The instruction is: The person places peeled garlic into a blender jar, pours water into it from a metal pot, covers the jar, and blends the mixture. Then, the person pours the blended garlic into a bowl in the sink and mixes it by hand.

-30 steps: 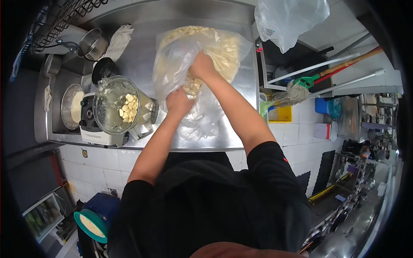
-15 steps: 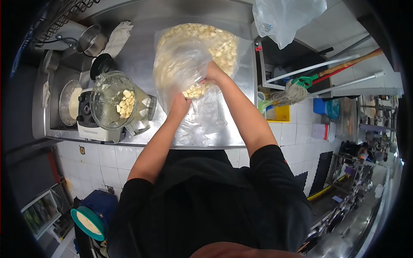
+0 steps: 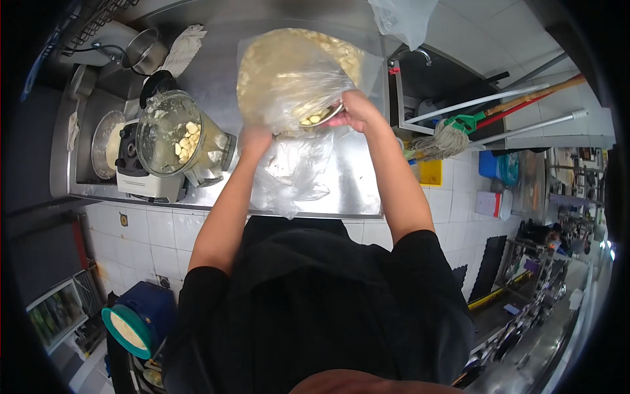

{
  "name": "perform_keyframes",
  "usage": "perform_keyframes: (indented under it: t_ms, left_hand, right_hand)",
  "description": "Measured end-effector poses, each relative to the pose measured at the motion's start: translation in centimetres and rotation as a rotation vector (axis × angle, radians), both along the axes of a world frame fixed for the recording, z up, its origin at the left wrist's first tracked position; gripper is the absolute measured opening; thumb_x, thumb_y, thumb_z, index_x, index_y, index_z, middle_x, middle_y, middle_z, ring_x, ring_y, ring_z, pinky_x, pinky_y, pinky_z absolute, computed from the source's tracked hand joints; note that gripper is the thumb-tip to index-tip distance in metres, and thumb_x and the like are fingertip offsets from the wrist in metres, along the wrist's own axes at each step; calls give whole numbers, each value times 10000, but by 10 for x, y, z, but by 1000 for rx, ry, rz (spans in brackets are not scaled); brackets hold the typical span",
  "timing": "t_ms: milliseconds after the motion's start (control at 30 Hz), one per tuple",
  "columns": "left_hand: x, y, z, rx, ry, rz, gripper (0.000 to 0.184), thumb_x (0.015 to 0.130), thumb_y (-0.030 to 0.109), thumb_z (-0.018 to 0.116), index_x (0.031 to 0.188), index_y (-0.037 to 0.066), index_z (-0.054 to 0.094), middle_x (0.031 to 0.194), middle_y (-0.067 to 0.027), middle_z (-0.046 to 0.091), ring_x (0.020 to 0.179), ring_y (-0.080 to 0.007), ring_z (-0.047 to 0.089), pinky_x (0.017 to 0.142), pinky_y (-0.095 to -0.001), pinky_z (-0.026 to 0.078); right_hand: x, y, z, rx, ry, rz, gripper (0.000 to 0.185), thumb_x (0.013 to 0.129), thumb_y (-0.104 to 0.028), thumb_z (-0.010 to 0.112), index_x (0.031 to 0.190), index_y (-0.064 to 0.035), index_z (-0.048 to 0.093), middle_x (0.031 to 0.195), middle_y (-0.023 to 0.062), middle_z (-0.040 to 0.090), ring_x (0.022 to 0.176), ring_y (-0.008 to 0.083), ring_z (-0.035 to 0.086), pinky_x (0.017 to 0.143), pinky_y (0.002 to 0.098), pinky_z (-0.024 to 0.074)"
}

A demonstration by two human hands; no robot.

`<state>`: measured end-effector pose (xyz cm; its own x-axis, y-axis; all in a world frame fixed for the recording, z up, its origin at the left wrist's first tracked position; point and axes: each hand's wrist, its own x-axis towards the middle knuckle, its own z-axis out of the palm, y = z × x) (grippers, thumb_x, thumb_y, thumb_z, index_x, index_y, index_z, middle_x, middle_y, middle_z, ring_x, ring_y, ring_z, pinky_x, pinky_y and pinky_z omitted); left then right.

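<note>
A large clear plastic bag (image 3: 275, 72) full of pale peeled cloves lies on the steel counter (image 3: 216, 59). At the near left edge of its mouth, my left hand (image 3: 256, 139) is closed on the plastic, slightly blurred. My right hand (image 3: 356, 111) grips the rim of a metal bowl (image 3: 321, 117) that holds some cloves inside the bag's opening. Crumpled clear plastic (image 3: 295, 171) spreads over the counter below the hands. Left of the bag, a blender jug (image 3: 172, 134) with pale cloves in it stands on its white and black base (image 3: 147, 187).
A sink at the left holds a bowl of pale stuff (image 3: 108, 144). A cloth (image 3: 184, 49) lies behind the blender. To the right are a tap (image 3: 423, 56), a mop (image 3: 446, 139) and a hanging plastic bag (image 3: 403, 20). A green tub (image 3: 125, 331) stands low at the left.
My right hand has moved right and a metal bowl rim now shows in it. My left hand has shifted left, and the bag's mouth is spread wider.
</note>
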<state>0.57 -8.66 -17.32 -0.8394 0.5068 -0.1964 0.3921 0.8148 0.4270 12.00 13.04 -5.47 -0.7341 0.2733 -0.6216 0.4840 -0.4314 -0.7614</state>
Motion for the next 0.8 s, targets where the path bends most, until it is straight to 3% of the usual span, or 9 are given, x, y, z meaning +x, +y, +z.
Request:
perform_keyframes:
  t_ms: [100,200,267,400,467,700,800]
  left_hand:
    - [-6,3,-5,66,23,-86,248,751,182,551,945,40,612,985,-198,608,908,-360,573,780,-434,445]
    - [15,7,1,28,71,-238,228,741,169,569,901,12,614,961,-206,610,906,-370,572,772,-430,450]
    - [41,7,-3,187,85,-142,230,740,158,591,890,-15,607,934,-218,606,894,-376,570,779,-421,450]
    - [67,16,-1,175,49,-82,282,760,197,598,961,0,591,922,-198,618,883,-359,580,791,-421,445]
    - [71,22,19,62,-159,27,215,744,144,605,867,-32,598,969,-227,576,891,-376,560,775,-432,452]
    - [72,23,5,33,-51,-51,182,764,118,547,871,-18,603,992,-224,585,943,-366,556,782,-443,451]
    - [77,17,0,75,-35,-54,207,765,129,542,912,-16,560,883,-222,604,868,-392,570,768,-458,449]
  right_hand:
    - [24,5,9,26,-3,16,384,761,-49,431,1106,114,390,928,234,564,645,377,635,508,354,565]
    - [47,7,8,58,3,-41,416,768,-76,451,1144,85,373,943,240,566,635,365,639,479,339,553]
    - [62,0,14,71,21,-46,400,780,-99,465,1110,99,360,918,236,572,669,376,644,475,338,542]
    - [88,-13,13,119,13,-126,434,768,-80,487,1140,87,335,945,245,566,671,369,646,463,332,537]
    - [101,-17,7,70,4,-177,476,758,-77,477,1193,60,340,932,237,584,616,340,643,463,336,546]
    - [136,-34,-11,56,64,-309,533,747,-17,453,1253,24,290,951,230,578,634,309,643,476,341,556]
    - [147,-43,-18,40,59,-352,552,739,-2,444,1269,11,288,966,225,570,628,302,638,479,345,559]
